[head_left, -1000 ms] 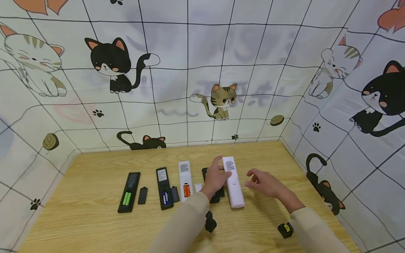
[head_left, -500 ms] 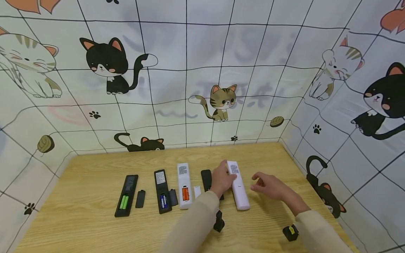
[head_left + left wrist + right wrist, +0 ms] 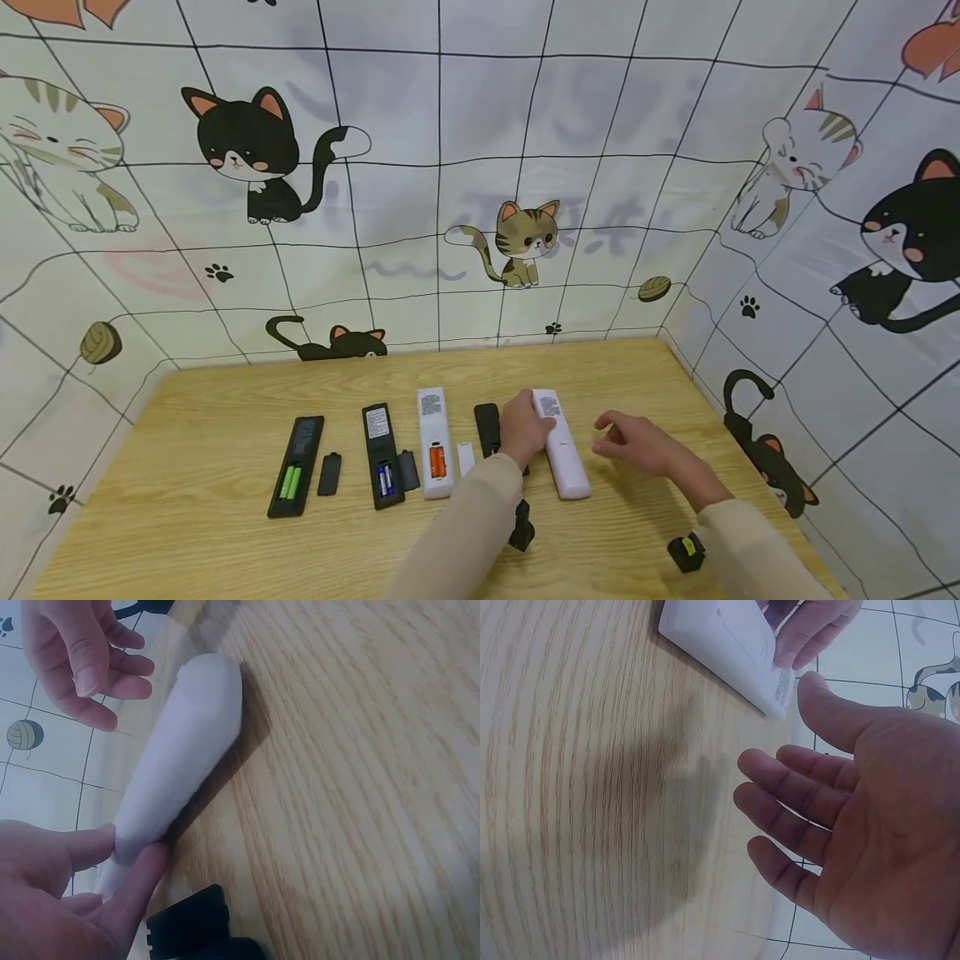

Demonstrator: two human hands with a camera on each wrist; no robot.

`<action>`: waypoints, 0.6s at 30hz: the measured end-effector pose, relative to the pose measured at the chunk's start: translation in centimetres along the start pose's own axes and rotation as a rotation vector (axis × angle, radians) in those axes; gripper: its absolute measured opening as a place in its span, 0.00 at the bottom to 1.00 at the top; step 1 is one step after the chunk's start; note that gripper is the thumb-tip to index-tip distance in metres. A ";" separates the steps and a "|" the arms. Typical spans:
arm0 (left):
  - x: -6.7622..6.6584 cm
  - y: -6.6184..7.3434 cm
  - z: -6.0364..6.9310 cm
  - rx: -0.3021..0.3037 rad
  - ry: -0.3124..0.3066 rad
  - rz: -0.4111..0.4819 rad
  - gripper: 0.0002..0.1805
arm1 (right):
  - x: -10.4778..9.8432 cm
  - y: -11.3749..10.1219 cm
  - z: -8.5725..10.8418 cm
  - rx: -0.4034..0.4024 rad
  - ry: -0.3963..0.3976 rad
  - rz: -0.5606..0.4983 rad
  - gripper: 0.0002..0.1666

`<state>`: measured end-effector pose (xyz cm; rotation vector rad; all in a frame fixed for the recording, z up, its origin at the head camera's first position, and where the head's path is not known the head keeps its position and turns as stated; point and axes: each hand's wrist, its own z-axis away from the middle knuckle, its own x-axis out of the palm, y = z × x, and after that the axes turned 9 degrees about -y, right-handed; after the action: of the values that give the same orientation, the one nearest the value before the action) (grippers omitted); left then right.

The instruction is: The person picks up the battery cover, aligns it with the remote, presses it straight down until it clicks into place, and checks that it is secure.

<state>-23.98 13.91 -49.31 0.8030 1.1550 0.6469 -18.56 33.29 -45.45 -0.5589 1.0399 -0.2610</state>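
Note:
In the head view my left hand [image 3: 522,427] holds the far end of a white remote control [image 3: 567,458], which lies back side up on the table. The left wrist view shows the thumb and fingers pinching that end of the white remote [image 3: 180,742]. Apart from it, on its right, my right hand [image 3: 637,442] hovers over the table with fingers loosely bent and nothing in them; its palm [image 3: 900,840] faces the right wrist camera. A black remote [image 3: 487,427] lies left of the white one, partly hidden behind the left hand and sleeve.
Further left lie a white remote [image 3: 435,425] with an orange battery, a black remote [image 3: 380,433] with blue batteries and another black remote [image 3: 300,446] with green batteries. Loose battery covers [image 3: 329,474] lie beside them. A cat-print cloth [image 3: 480,108] walls the table's back and sides.
The left hand has shifted the white remote rightward on the table, away from the black one, and it now lies almost still. The right hand has moved slightly right and stays free.

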 end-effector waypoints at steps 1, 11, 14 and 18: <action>-0.1 0.1 0.1 -0.002 0.000 -0.005 0.30 | 0.0 0.0 0.0 0.001 -0.002 -0.002 0.26; -0.5 -0.2 0.3 0.000 -0.035 -0.050 0.28 | 0.3 -0.4 -0.3 -0.023 -0.009 -0.001 0.27; -0.9 -0.2 0.4 0.013 -0.044 -0.064 0.27 | 0.3 -0.8 -0.4 -0.035 -0.010 0.005 0.26; -2.1 -0.2 0.6 0.037 -0.074 -0.018 0.26 | 0.3 -1.4 -0.8 -0.061 -0.003 0.024 0.24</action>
<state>-23.97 11.99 -48.19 0.8403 1.1076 0.5781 -19.01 31.73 -45.15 -0.6011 1.0541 -0.2084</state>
